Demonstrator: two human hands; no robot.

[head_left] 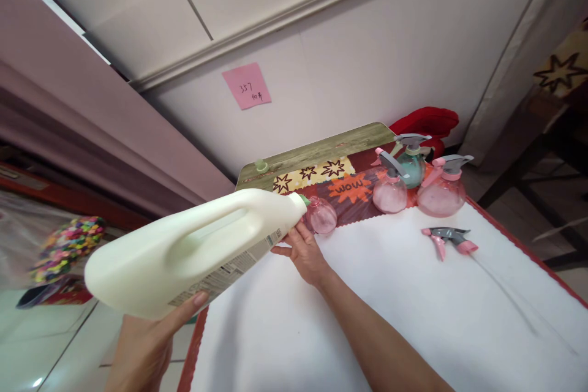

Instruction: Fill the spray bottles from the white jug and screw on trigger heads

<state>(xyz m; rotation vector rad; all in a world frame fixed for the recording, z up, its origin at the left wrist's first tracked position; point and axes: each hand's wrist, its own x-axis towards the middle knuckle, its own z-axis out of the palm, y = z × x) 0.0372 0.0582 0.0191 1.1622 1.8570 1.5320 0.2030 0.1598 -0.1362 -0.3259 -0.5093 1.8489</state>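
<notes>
A large pale plastic jug (151,245) with a moulded handle and printed label is tilted nearly on its side. My left hand (151,337) grips its lower body from beneath, thumb on the label. Under the neck, my right hand (305,254) supports the jug with its fingers up against it. The jug's green spout (305,199) meets the mouth of a round pink clear bottle (323,217) standing on the table without a spray head. Whether liquid is flowing cannot be made out. A loose grey-and-pink trigger spray head (450,239) with a long tube lies to the right.
Two pink spray bottles (441,196) and a green spray bottle (412,168) stand at the table's back right. A green cap (261,166) sits at the back left. Behind is a white wall (344,67) with a pink note (248,86).
</notes>
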